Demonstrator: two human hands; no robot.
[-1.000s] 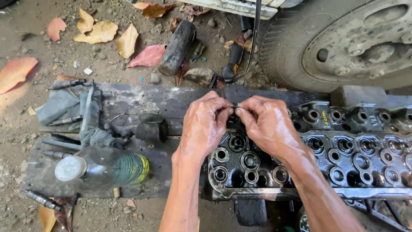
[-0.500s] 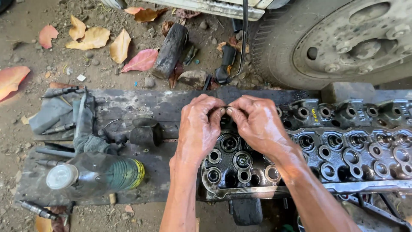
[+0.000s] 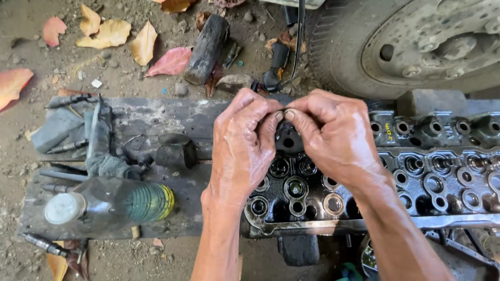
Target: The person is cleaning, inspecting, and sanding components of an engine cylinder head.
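While both thumbs and forefingers meet over the cylinder head (image 3: 396, 171), the left hand (image 3: 245, 151) and right hand (image 3: 333, 138) pinch narrowly — what they hold is hidden.

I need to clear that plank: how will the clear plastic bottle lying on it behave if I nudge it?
The plastic bottle lies on its side on the plank, so it will probably roll. It looks thin-walled and mostly empty, so likely light and squashy. Grime nearby suggests it may be slippery.
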